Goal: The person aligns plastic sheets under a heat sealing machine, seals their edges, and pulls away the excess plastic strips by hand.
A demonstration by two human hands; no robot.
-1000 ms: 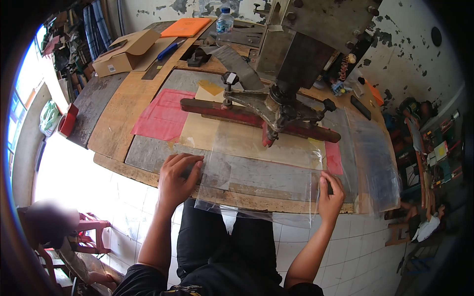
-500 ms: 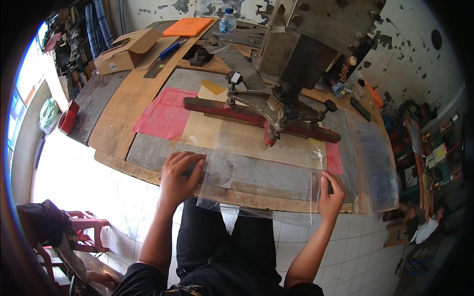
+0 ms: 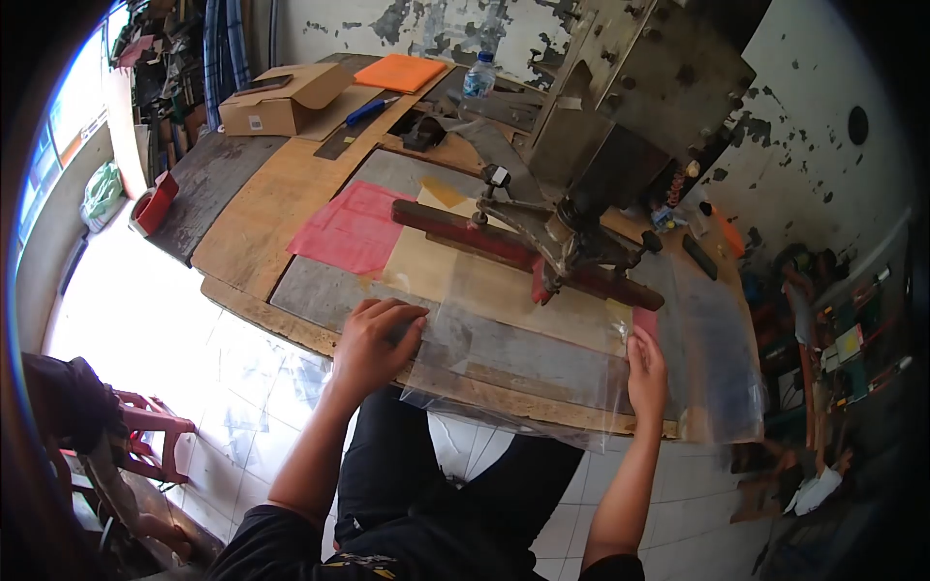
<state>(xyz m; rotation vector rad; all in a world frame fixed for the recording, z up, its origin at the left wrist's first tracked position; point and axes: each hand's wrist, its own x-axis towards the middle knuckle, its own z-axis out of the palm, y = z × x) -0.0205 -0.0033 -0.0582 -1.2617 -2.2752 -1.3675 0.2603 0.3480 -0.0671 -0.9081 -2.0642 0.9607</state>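
Observation:
A clear plastic sheet (image 3: pixel 523 382) hangs over the front edge of the worktable, its far part lying under the heat-press bar (image 3: pixel 504 254). My left hand (image 3: pixel 378 339) pinches the sheet's left edge between thumb and fingers. At the opposite edge, my right hand (image 3: pixel 647 376) grips the plastic with its fingers pressed together near the pink strip. Beneath the bar lies a cream sheet (image 3: pixel 417 266), with a pink sheet (image 3: pixel 344 228) beside it on the grey plate (image 3: pixel 320 290). Part of the plastic is hard to make out because it is see-through.
The heavy machine column (image 3: pixel 620 107) rises behind the bar. A stack of clear plastic (image 3: pixel 722 358) lies at the table's right end. Towards the back left are a cardboard box (image 3: pixel 286 102), a blue-handled tool (image 3: pixel 368 111) and a water bottle (image 3: pixel 480 76). Another person (image 3: pixel 77 426) is at lower left.
The view has tilted, shifting the table within the frame. My right hand has moved slightly up along the plastic's edge, closer to the bar. Both hands stay at the sheet's sides.

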